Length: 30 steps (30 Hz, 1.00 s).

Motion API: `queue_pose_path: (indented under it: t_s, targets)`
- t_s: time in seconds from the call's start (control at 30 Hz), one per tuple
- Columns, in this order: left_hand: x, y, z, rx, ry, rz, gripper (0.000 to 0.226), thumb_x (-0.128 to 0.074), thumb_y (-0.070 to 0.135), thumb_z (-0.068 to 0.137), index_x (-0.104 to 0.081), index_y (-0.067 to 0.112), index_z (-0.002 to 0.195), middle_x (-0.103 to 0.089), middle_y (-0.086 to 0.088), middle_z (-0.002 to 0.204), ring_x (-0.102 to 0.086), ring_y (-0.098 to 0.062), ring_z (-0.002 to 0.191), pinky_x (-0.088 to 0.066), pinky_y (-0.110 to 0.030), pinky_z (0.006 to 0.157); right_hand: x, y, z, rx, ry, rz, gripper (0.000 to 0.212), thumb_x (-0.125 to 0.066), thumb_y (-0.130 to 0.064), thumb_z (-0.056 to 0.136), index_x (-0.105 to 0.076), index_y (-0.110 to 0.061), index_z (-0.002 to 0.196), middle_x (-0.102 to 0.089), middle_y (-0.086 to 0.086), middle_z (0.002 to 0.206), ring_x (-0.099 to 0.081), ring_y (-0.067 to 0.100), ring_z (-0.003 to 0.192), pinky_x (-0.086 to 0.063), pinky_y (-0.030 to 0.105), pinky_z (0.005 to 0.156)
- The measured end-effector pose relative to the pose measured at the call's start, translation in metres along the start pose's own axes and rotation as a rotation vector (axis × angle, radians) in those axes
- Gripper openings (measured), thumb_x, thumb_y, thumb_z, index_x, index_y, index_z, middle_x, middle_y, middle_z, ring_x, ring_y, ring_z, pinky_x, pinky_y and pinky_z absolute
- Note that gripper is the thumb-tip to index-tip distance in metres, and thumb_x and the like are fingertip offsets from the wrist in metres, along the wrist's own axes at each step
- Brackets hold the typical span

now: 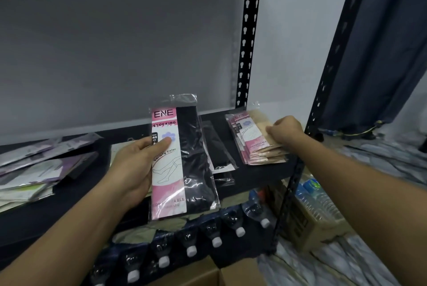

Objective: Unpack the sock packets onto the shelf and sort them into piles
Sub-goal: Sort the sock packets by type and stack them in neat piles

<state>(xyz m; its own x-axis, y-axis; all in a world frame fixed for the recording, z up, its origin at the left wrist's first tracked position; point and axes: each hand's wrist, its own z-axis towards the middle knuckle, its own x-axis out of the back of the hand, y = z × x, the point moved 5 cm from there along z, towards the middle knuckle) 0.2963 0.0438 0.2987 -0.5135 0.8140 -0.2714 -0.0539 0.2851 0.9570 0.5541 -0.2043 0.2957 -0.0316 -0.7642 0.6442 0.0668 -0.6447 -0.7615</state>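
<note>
My left hand (136, 165) holds a black stocking packet (182, 158) upright above the front of the dark shelf (254, 177); its pink and white card reads ENE STOCKING. My right hand (285, 132) rests with its fingertips on a pile of beige stocking packets (256, 145) at the shelf's right end. Between the two lies a small pile of black packets (217, 147), flat on the shelf. A loose heap of mixed packets (34, 168) covers the shelf's left end.
Black perforated uprights (247, 38) frame the shelf at the right. Under the shelf stands a shrink-wrapped pack of bottles with white caps (191, 246). Cardboard boxes (307, 223) and more bottles sit at the lower right, on a marbled floor. A dark curtain (383, 54) hangs at the right.
</note>
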Motion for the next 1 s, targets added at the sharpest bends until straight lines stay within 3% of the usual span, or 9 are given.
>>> queue_pose_path:
  t_s: [0.13, 0.3, 0.4, 0.5, 0.6, 0.7, 0.83, 0.93, 1.0]
  targets:
    - [0.005, 0.001, 0.000, 0.006, 0.020, 0.005, 0.026, -0.067, 0.012, 0.087, -0.066, 0.003, 0.111, -0.076, -0.015, 0.099, -0.075, -0.022, 0.076, -0.060, -0.031, 0.058, -0.004, 0.005, 0.005, 0.027, -0.022, -0.177, 0.036, -0.063, -0.033, 0.089, -0.066, 0.001, 0.100, -0.067, 0.012, 0.093, -0.058, 0.026, 0.077, -0.042, 0.027, 0.057]
    - [0.001, 0.000, -0.004, 0.015, 0.026, 0.012, 0.027, -0.067, 0.012, 0.087, -0.065, 0.002, 0.112, -0.076, -0.015, 0.100, -0.075, -0.024, 0.079, -0.060, -0.032, 0.058, 0.005, -0.004, -0.004, 0.118, 0.076, -0.151, 0.044, -0.062, -0.035, 0.091, -0.063, 0.002, 0.113, -0.065, 0.018, 0.113, -0.061, 0.033, 0.102, -0.051, 0.039, 0.088]
    - [-0.003, 0.002, -0.011, 0.011, 0.033, -0.022, 0.027, -0.067, 0.011, 0.088, -0.065, 0.001, 0.113, -0.076, -0.016, 0.099, -0.075, -0.024, 0.079, -0.060, -0.032, 0.058, 0.024, -0.035, -0.041, 0.353, 0.185, -0.006, 0.038, -0.058, -0.037, 0.092, -0.068, -0.005, 0.111, -0.069, 0.007, 0.106, -0.062, 0.025, 0.104, -0.049, 0.032, 0.088]
    - [-0.006, 0.006, -0.021, 0.006, 0.031, -0.066, 0.030, -0.067, 0.010, 0.088, -0.064, 0.001, 0.116, -0.075, -0.016, 0.101, -0.075, -0.025, 0.082, -0.060, -0.033, 0.060, 0.020, -0.063, -0.120, 0.406, -0.148, 0.261, 0.034, -0.058, -0.045, 0.090, -0.072, -0.014, 0.093, -0.071, -0.005, 0.086, -0.065, 0.014, 0.075, -0.046, 0.025, 0.066]
    - [-0.014, 0.010, -0.033, 0.011, 0.017, -0.104, 0.032, -0.067, 0.010, 0.088, -0.062, 0.001, 0.118, -0.074, -0.018, 0.105, -0.074, -0.027, 0.087, -0.061, -0.034, 0.063, -0.005, -0.065, -0.197, 0.319, -0.564, 0.343, 0.032, -0.065, -0.051, 0.080, -0.070, -0.022, 0.093, -0.072, -0.007, 0.084, -0.066, 0.002, 0.068, -0.046, 0.022, 0.065]
    - [-0.018, 0.013, -0.044, 0.011, 0.007, -0.127, 0.033, -0.066, 0.010, 0.088, -0.060, 0.001, 0.119, -0.073, -0.019, 0.106, -0.073, -0.030, 0.091, -0.061, -0.039, 0.070, -0.011, -0.058, -0.221, 0.243, -0.618, 0.516, 0.030, -0.074, -0.036, 0.078, -0.069, -0.015, 0.100, -0.074, 0.008, 0.095, -0.072, 0.018, 0.084, -0.057, 0.030, 0.076]
    - [-0.019, 0.017, -0.056, -0.010, -0.006, -0.104, 0.034, -0.067, 0.012, 0.088, -0.060, 0.001, 0.119, -0.074, -0.017, 0.106, -0.073, -0.028, 0.091, -0.060, -0.039, 0.071, -0.007, -0.058, -0.225, 0.148, -0.633, 0.725, 0.020, -0.073, -0.005, 0.078, -0.067, -0.005, 0.097, -0.074, 0.012, 0.083, -0.073, 0.020, 0.073, -0.059, 0.026, 0.065]
    - [-0.012, 0.020, -0.062, -0.048, 0.020, -0.049, 0.032, -0.067, 0.018, 0.089, -0.062, 0.005, 0.118, -0.075, -0.011, 0.103, -0.074, -0.022, 0.090, -0.059, -0.033, 0.066, -0.006, -0.056, -0.221, 0.095, -0.623, 0.766, 0.034, -0.074, -0.003, 0.076, -0.062, -0.001, 0.109, -0.073, 0.019, 0.096, -0.072, 0.030, 0.085, -0.059, 0.037, 0.078]
    - [0.000, 0.020, -0.064, -0.069, 0.058, -0.002, 0.040, -0.069, 0.024, 0.089, -0.059, 0.009, 0.124, -0.074, -0.008, 0.109, -0.071, -0.022, 0.100, -0.060, -0.035, 0.075, -0.004, -0.055, -0.214, 0.068, -0.585, 0.784, 0.038, -0.074, -0.002, 0.076, -0.060, -0.001, 0.112, -0.072, 0.021, 0.100, -0.072, 0.031, 0.087, -0.057, 0.040, 0.083]
